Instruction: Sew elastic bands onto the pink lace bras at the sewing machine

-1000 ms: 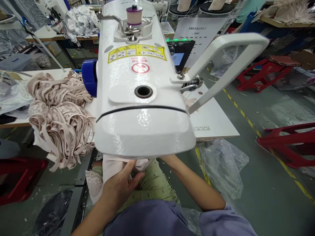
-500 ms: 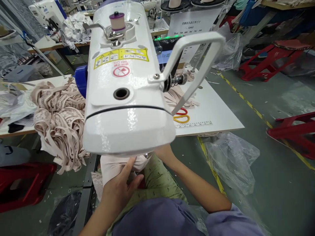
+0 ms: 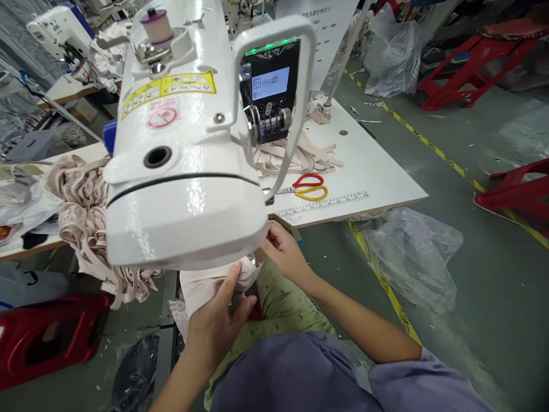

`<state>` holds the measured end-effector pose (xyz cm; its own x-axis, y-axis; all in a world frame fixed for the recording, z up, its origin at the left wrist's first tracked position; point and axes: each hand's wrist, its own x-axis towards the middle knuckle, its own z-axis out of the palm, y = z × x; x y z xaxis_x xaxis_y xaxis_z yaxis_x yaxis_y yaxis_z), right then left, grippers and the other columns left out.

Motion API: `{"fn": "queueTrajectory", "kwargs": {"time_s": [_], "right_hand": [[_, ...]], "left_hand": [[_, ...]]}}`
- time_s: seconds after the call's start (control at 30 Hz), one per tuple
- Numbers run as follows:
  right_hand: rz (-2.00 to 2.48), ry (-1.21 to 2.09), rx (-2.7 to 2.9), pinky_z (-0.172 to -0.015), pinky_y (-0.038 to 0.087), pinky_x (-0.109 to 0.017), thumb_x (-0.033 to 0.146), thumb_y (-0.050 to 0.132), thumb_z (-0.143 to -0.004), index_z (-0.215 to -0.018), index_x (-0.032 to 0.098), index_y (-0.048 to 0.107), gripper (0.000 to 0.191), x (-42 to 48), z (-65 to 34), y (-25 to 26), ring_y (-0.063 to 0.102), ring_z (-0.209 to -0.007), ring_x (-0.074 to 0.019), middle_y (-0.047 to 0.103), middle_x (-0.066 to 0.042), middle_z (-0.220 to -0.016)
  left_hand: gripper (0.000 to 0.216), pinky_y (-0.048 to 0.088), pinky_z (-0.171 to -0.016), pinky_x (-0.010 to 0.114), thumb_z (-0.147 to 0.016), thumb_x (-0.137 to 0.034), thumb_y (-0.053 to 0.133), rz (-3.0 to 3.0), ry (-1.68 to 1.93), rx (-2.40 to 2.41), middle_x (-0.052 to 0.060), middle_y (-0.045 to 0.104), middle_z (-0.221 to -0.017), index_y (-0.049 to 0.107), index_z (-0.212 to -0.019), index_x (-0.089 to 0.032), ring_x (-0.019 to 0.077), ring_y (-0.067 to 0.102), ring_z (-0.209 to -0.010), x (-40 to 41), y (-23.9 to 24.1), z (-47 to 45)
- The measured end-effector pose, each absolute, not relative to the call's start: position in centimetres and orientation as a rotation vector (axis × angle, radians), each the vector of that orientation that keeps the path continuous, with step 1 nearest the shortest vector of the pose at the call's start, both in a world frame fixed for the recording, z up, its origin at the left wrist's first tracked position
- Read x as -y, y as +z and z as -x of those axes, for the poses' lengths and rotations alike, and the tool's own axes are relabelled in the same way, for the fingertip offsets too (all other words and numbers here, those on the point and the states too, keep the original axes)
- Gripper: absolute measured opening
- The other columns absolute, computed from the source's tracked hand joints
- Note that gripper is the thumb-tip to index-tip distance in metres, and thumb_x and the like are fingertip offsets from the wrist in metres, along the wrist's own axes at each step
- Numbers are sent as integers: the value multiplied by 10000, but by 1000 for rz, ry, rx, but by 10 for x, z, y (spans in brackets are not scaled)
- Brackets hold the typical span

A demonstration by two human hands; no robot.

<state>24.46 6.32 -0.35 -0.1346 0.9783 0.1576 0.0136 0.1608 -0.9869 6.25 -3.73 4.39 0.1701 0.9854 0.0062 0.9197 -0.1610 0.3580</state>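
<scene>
A white sewing machine head (image 3: 180,171) fills the middle of the view and hides the needle area. Below its front end, my left hand (image 3: 217,320) presses flat on a pale pink fabric piece (image 3: 201,286) with the fingers stretched out. My right hand (image 3: 285,252) reaches under the machine's front end at the table edge, fingers curled on the same fabric as far as I can see. The fabric hangs down over my lap.
A heap of beige lace garments and straps (image 3: 86,206) lies left on the white table (image 3: 373,171). Red and yellow scissors (image 3: 309,186) and loose straps (image 3: 291,157) lie right of the machine. A control panel (image 3: 270,86) glows. Red stools (image 3: 38,337) and plastic bags (image 3: 412,252) stand on the floor.
The view has swung left, so the machine head shifted left and the control panel and scissors came into sight. My right hand emerged from under the machine. The left hand stayed on the fabric.
</scene>
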Motion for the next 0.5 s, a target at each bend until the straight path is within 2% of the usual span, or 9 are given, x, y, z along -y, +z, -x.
{"fn": "queueTrajectory", "kwargs": {"time_s": [0.2,0.37,0.5], "right_hand": [[1032,1231,1351,-767,471,-301,307,536,-942,-966,226,610,112,-50,-246,-9,569,-894,-173,581,-44,-1016],[999,1255,1327,-757,486,-306,315,547,-929,-961,217,605,118,-44,-246,-8,569,-849,-165,575,-45,-997],[1011,1185,1322,-781,482,-316,294,573,-895,-951,209,601,106,-40,-244,-5,570,-862,-172,584,-47,-977]], "left_hand": [[551,409,-453,194,-950,-388,551,-2237,386,-1797,18,742,-1084,404,-1468,-275,137,696,-670,35,44,-66],[549,363,-402,203,-950,-387,550,-2263,408,-1767,48,740,-1094,405,-1464,-259,102,607,-479,35,42,-67],[646,372,-391,214,-941,-393,556,-2215,391,-1843,99,735,-1120,295,-1517,-257,79,502,-348,41,38,-67]]}}
